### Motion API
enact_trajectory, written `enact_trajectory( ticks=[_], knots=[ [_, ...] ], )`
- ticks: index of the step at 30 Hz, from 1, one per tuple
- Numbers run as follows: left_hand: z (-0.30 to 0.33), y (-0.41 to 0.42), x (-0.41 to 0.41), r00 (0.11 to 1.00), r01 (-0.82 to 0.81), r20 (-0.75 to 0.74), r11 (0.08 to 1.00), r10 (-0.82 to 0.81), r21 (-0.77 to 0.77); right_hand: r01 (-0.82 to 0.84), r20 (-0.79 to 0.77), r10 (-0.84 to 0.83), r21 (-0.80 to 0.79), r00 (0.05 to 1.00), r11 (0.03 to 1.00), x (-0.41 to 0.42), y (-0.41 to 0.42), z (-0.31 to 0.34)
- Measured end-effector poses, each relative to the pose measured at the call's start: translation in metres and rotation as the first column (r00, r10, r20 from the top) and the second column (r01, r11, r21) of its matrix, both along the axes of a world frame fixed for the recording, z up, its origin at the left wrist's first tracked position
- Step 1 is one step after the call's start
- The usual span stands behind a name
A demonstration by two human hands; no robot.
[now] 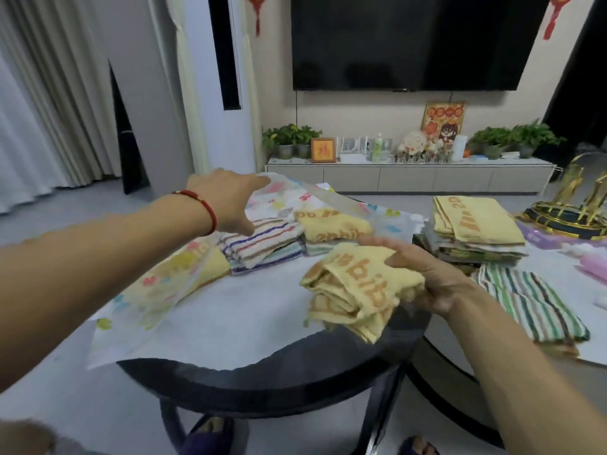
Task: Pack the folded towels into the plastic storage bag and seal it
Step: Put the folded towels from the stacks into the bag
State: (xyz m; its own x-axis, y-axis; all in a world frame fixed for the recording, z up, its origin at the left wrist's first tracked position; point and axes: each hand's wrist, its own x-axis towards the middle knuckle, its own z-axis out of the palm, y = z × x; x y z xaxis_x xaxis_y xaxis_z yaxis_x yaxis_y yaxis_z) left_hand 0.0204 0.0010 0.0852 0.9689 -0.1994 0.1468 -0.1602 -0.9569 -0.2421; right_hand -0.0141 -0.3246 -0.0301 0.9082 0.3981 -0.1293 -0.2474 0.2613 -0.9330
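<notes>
A clear plastic storage bag (157, 290) with coloured prints lies across a round black table (262, 382). My left hand (230, 201) lifts the bag's upper flap at its far edge. Under that flap sit a striped folded towel (262, 244), a yellow one with orange letters (331, 224) and another yellow one (210, 267) at the left. My right hand (430, 277) grips a folded yellow towel with orange lettering (354, 290) just above the bag's lower sheet, near its mouth.
To the right, a stack of folded towels (473, 231) topped by a yellow one stands on a second table. A green-striped towel (532, 303) lies in front of it. A gold and black ornament (571, 211) sits at far right. A TV cabinet (410, 175) stands behind.
</notes>
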Motion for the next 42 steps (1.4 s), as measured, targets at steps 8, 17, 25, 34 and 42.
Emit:
enact_trajectory(
  ticks=[8, 17, 25, 34, 42],
  knots=[
    [0.029, 0.015, 0.001, 0.989, 0.047, -0.147, 0.956, -0.004, 0.289, -0.091, 0.07, 0.093, -0.037, 0.993, 0.995, 0.05, 0.109, -0.013],
    [0.057, 0.037, -0.006, 0.987, 0.086, -0.16, 0.929, -0.029, 0.361, -0.018, 0.059, 0.008, 0.174, 0.998, 0.985, 0.08, 0.271, -0.024],
    [0.062, 0.05, -0.005, 0.987, 0.108, -0.15, 0.943, -0.062, 0.316, -0.188, 0.039, 0.205, -0.255, 0.978, 0.948, 0.072, 0.32, -0.069],
    [0.035, 0.046, -0.008, 0.99, 0.109, -0.105, 0.976, -0.09, 0.191, -0.085, 0.238, 0.238, -0.517, 0.942, 0.852, 0.066, 0.261, -0.051],
    [-0.003, -0.002, 0.003, 0.97, 0.242, -0.033, 0.955, -0.24, 0.17, 0.048, 0.246, 0.115, -0.571, 0.962, 0.82, 0.047, 0.125, -0.047]
  ],
)
